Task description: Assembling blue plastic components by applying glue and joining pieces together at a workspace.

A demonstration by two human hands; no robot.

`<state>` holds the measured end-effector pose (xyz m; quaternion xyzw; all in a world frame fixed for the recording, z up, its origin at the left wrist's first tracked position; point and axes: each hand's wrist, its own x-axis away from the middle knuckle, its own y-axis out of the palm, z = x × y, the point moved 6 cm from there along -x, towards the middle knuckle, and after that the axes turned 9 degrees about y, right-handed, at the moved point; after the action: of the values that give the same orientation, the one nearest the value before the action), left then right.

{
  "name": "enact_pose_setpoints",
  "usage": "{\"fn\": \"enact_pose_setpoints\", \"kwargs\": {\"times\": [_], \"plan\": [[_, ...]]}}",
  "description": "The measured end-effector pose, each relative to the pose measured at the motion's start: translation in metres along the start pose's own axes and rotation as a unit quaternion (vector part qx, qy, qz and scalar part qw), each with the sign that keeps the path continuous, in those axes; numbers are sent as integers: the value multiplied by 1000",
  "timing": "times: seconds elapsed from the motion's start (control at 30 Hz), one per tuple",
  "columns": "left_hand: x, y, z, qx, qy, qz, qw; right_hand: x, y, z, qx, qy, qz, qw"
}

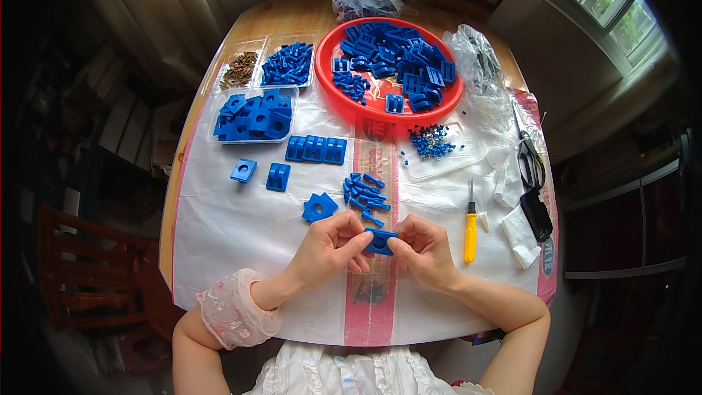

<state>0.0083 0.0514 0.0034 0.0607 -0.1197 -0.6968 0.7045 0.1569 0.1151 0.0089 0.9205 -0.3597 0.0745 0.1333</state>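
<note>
Being held just above the near part of the white sheet [227, 227] is one blue piece [381, 241] with a round hole. It is pinched by the left hand [329, 249] at one end and by the right hand [424, 252] at the other, so both hands are close together. Whether anything has been put into it cannot be told. Farther off, a row of blue blocks [316, 150] has been set side by side, and one more blue block [278, 176] has been put near it; these look done, but that cannot be known for sure. Lots seems to be left. A little heap of blue pegs [363, 194] and a small pile of square plates [327, 208] have been laid close by. More plates are kept in a clear box [219, 139], and the red tray [326, 91] is heaped with blue parts [395, 47].
</note>
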Motion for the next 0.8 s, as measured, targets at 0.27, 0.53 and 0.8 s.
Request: {"fn": "enact_pose_setpoints", "kwargs": {"times": [0.27,0.53,0.8], "plan": [[0,-2,1,0,3,1,1000,0,1,-3,0,-6,-9,1000],[0,-1,0,-3,11,-4,1000,0,-1,-1,6,4,-8,1000],[0,1,2,8,0,-15,1000,-1,-1,3,15,13,-13,1000]]}}
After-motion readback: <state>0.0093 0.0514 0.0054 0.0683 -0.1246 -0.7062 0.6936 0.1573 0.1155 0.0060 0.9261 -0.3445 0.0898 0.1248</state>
